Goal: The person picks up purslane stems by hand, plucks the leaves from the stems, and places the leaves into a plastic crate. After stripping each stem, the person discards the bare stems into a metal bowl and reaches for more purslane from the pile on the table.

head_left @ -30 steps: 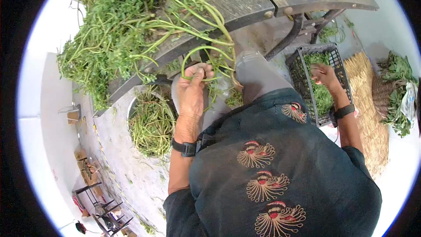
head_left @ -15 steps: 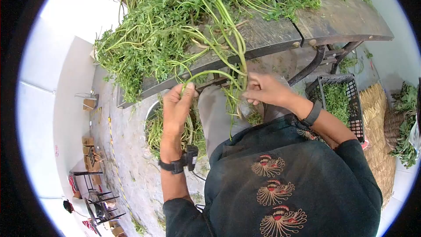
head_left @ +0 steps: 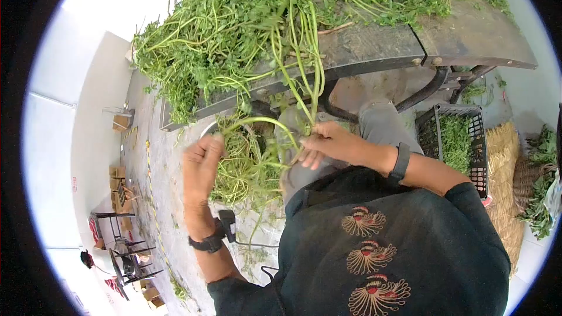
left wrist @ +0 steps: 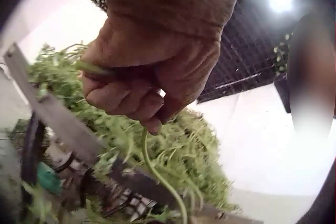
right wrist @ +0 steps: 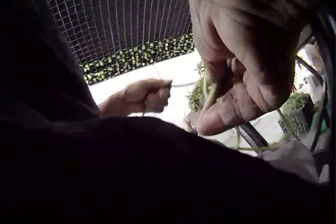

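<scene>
Between the two hands a green stem (head_left: 257, 119) arches in the head view. The left hand (head_left: 202, 167) pinches its left end; in the left wrist view the fingers of the left hand (left wrist: 142, 66) curl round the stem (left wrist: 157, 174), which hangs below them. The right hand (head_left: 325, 143) grips the lower ends of several long stems (head_left: 318, 76) whose upper parts lie against the leafy heap (head_left: 234, 35). In the right wrist view, the right hand (right wrist: 247, 71) has thumb and fingers closed on a pale stem (right wrist: 210, 97).
The heap lies on a dark wooden table (head_left: 369, 47) with a raised edge. Below, a round container of stems (head_left: 240, 169) stands by the knees. At the right are a black crate (head_left: 433, 134) with greens, a straw mat (head_left: 502, 169) and a basket; black stools (head_left: 126, 251) stand far left.
The right hand has come from beside the crate to the stems and grips them. The left hand has moved left and down, drawing its stem away from the bunch. The view has shifted.
</scene>
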### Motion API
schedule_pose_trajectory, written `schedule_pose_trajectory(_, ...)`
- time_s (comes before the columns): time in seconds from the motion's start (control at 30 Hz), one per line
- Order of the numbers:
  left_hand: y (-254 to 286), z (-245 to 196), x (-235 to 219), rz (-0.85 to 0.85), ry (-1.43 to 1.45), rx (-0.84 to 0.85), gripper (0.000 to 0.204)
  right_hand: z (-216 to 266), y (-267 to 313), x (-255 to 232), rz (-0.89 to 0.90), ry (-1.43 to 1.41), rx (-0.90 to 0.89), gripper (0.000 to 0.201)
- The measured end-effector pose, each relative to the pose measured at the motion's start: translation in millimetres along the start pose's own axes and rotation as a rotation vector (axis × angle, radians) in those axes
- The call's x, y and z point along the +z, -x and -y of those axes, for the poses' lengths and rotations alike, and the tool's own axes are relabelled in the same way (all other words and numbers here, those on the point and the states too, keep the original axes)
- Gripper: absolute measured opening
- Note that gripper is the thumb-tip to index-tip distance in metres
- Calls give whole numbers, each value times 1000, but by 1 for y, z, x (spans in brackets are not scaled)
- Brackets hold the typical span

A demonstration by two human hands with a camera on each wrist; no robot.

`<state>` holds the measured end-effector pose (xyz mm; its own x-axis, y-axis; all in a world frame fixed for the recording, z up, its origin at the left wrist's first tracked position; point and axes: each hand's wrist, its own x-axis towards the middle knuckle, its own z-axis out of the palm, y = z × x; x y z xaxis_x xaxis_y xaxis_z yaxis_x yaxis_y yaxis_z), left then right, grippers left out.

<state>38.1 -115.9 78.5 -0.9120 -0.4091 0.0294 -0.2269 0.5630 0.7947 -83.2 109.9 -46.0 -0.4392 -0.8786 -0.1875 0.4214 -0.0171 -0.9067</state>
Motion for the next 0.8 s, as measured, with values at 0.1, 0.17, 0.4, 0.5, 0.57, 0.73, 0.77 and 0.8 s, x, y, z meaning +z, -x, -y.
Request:
schedule_pose_trajectory(0.1,21,65,12,38,-68,-179,35,6,6,2,64,165,104,35)
schedule_pose_trajectory(0.17,33,83,17,38,-5,-287,35,10,8,10,159,288,210,38)
schedule_pose_trajectory(0.4,24,86,44,88,-320,-78,33,-6,-3,-10,41,293,236,36)
schedule_pose_trajectory(0.5,2,80,53,-41,-290,123,34,-3,3,-13,53,296,205,33)
schedule_pose_trajectory(0.57,-8,50,59,-123,-67,150,33,-4,4,-13,45,333,202,31)
schedule_pose_trajectory(0.73,-32,9,95,-19,290,69,30,4,5,-14,102,504,205,29)
schedule_pose_trajectory(0.77,-37,2,102,58,430,-5,29,4,4,-14,109,503,210,28)
schedule_pose_trajectory(0.8,-42,-3,108,135,569,-81,29,5,4,-15,111,500,212,28)
